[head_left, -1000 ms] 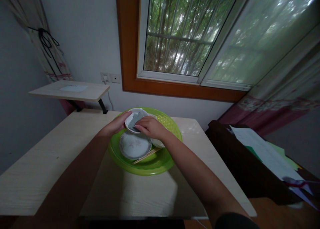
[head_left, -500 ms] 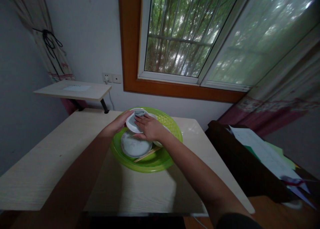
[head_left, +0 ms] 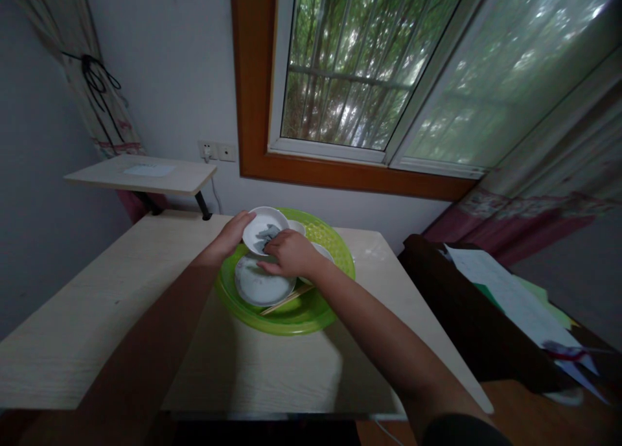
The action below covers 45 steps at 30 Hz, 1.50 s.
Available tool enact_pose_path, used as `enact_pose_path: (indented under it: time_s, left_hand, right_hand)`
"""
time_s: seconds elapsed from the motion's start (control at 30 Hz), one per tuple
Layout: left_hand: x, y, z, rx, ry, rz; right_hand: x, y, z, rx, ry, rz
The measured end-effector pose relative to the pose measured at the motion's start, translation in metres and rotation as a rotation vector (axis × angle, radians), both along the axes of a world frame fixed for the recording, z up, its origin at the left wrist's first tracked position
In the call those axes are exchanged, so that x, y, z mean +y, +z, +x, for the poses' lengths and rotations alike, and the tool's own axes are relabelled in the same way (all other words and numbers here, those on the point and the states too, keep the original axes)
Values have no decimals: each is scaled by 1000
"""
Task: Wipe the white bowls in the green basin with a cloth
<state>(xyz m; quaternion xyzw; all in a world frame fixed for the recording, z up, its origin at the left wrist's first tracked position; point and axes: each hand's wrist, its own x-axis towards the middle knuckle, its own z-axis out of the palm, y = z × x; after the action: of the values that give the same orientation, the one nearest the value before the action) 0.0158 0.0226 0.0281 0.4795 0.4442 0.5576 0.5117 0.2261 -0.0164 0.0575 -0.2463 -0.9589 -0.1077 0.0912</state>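
My left hand (head_left: 236, 233) grips the left rim of a small white bowl (head_left: 255, 222), which is tilted toward me. Bunched inside it is a grey cloth (head_left: 267, 233), with the curled fingers of my right hand (head_left: 290, 253) closed on it. Both hands are over a green plastic basin (head_left: 286, 329). Below the bowl, a white plate (head_left: 260, 284) lies in the basin with a pair of chopsticks (head_left: 289, 299) at its lower right. Two more white dishes are partly hidden behind my right hand, one of them a bowl (head_left: 322, 251) on the right.
The basin stands on a pale wooden table (head_left: 286, 375). A raised shelf (head_left: 146, 175) with a sheet of paper is at the back left. To the right, papers (head_left: 510, 297) lie on a dark brown piece of furniture (head_left: 457, 303). Behind is a window (head_left: 359, 70).
My right hand has drawn its flat fingers into a curl, and the cloth has bunched up lower in the bowl. More of the bowl's inside shows; it has shifted slightly up and left.
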Motion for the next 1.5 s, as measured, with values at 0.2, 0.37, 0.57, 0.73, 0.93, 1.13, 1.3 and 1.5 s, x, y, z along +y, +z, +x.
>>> enact_pose_path:
  time_s: [0.2, 0.37, 0.57, 0.73, 0.93, 1.13, 1.3, 1.5]
  left_hand:
    - [8, -8, -3, 47, 16, 35]
    - [12, -14, -3, 81, 8, 97]
    - [8, -12, 0, 56, -84, 74]
    - [11, -16, -2, 97, -52, 103]
    - [12, -15, -6, 211, 8, 156]
    - [17, -17, -7, 172, 63, 143]
    - [15, -13, -4, 68, 56, 55]
    - [15, -15, -4, 75, 21, 56]
  right_hand:
    - [2, -7, 2, 81, 114, -84]
    - [1, -14, -3, 56, 124, -76]
    - [4, -22, -7, 39, -32, 21]
    - [2, -21, -10, 51, -157, 80]
    - [-6, -10, -17, 44, -264, 51]
    - [-8, -4, -14, 46, -218, 34]
    - [-3, -6, -5, 54, -54, -65]
    - [-1, -12, -3, 88, 77, -117]
